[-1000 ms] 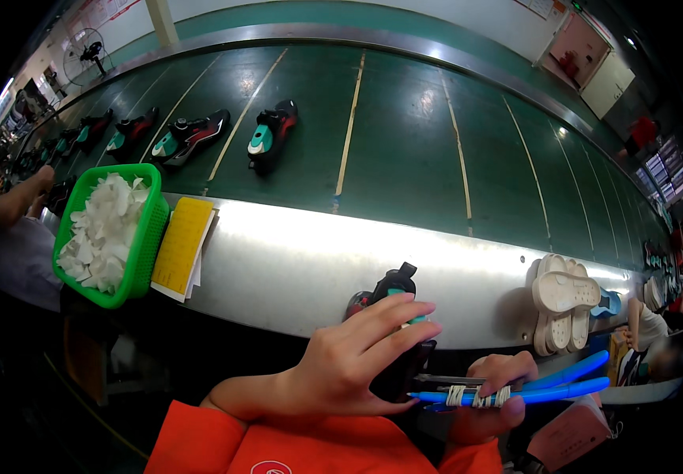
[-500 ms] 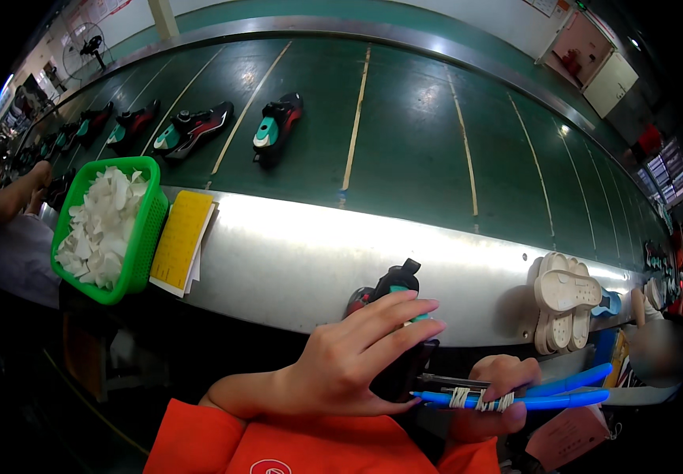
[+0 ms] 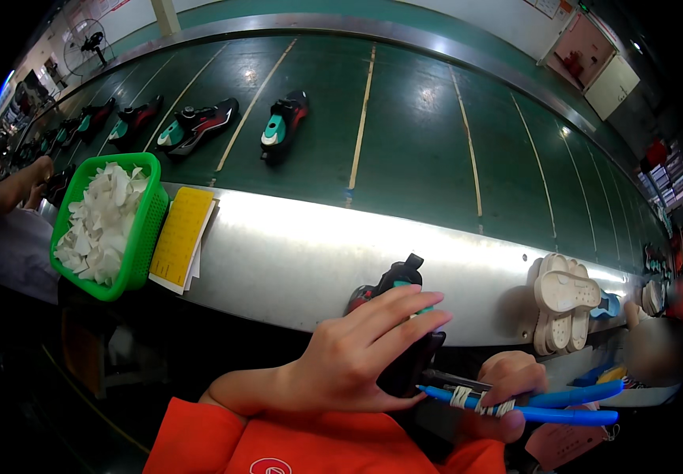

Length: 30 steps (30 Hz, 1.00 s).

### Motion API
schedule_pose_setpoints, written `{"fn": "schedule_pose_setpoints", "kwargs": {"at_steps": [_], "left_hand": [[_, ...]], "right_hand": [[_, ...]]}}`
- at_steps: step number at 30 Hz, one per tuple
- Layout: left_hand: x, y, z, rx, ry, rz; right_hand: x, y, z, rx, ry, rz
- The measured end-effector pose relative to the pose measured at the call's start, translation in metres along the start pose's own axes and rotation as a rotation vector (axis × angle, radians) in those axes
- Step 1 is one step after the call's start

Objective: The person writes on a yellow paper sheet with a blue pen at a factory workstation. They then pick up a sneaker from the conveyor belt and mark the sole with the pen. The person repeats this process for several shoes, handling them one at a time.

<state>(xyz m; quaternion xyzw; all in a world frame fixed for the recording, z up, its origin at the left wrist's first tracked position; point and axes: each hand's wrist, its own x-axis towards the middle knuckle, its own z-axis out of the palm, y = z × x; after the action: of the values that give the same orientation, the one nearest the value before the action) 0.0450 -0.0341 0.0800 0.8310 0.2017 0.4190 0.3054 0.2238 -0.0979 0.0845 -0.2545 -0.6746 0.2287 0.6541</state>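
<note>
My left hand (image 3: 341, 359) is wrapped over a black shoe (image 3: 403, 273) with teal and red parts, tilted at the near edge of the metal bench. Its fingers cover much of the upper. Level with the shoe's lower end, my right hand (image 3: 511, 381) is closed on blue pens (image 3: 575, 416) bound together with pale bands. A dark, slim rod lies along the bundle. One blue tip points left and comes close to the shoe beside my left thumb; whether it touches, I cannot tell.
Similar shoes (image 3: 284, 126) lie on the striped green conveyor belt (image 3: 413, 158). On the metal bench (image 3: 294, 253) are a green basket (image 3: 154, 209) of white scraps, a yellow booklet (image 3: 181, 237) and stacked beige soles (image 3: 567, 292). Another person's arm (image 3: 21, 186) is at far left.
The shoes and stripes on the belt have shifted slightly right. My hands have moved a little to the right with the shoe and pens, and the pens' far ends have spread and dipped.
</note>
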Motion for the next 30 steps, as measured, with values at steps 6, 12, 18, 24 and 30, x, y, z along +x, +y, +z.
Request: {"fn": "schedule_pose_setpoints", "kwargs": {"at_steps": [6,12,18,24,30], "left_hand": [[0.005,0.002,-0.001,-0.002,0.025,-0.005],[0.009,0.003,-0.003,0.003,0.043,-0.017],[0.009,0.003,-0.005,0.022,0.047,-0.022],[-0.027,-0.019,0.02,0.128,0.08,0.124],[-0.089,-0.084,0.065,0.516,0.005,0.508]], "right_hand": [[0.022,-0.011,-0.012,-0.051,-0.28,0.017],[0.025,-0.01,-0.006,-0.145,-0.23,-0.074],[0.02,-0.009,-0.023,-0.019,-0.28,-0.029],[-0.021,0.025,-0.029,-0.087,0.845,0.194],[-0.068,0.095,-0.038,-0.218,0.855,0.47]]}}
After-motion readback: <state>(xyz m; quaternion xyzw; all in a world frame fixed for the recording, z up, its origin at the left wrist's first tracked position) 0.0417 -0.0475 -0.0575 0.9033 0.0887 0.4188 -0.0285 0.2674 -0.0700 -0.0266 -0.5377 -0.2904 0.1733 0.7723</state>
